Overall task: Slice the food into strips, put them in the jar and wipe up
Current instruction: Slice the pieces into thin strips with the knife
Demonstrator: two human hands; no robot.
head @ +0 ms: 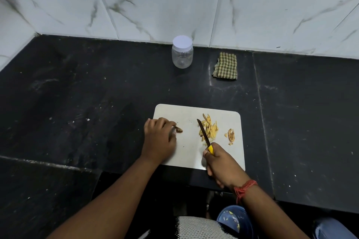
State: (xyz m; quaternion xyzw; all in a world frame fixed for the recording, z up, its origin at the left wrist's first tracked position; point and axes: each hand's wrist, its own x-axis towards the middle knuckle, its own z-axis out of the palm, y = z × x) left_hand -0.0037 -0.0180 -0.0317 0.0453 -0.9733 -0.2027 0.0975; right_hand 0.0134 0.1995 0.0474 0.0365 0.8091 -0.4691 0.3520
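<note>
Head camera view, looking down over a black stone surface [97,103] backed by white marbled wall tiles [174,2]. Starting at the left, the left hand [158,138] rests at the left edge of a white cutting board [184,153], its fingers curled and pinching a small brown scrap of food [178,129] against the board. Further right, near the middle of the board, lies a loose pile of pale yellow strips [209,129]. A knife [204,134] with a dark blade points away from the person, its blade lying along the left side of the pile. The right hand [223,165] is wrapped around the knife's yellow handle at the board's near edge, and a red thread band [245,187] circles that wrist. To the right of the strips sits a brownish end piece [231,134] with a few small crumbs beside it. Well behind the board, by the wall, stands a clear plastic jar [182,54] with its white lid on, holding nothing that can be seen. Just right of the jar lies a folded green checked cloth [226,66].
</note>
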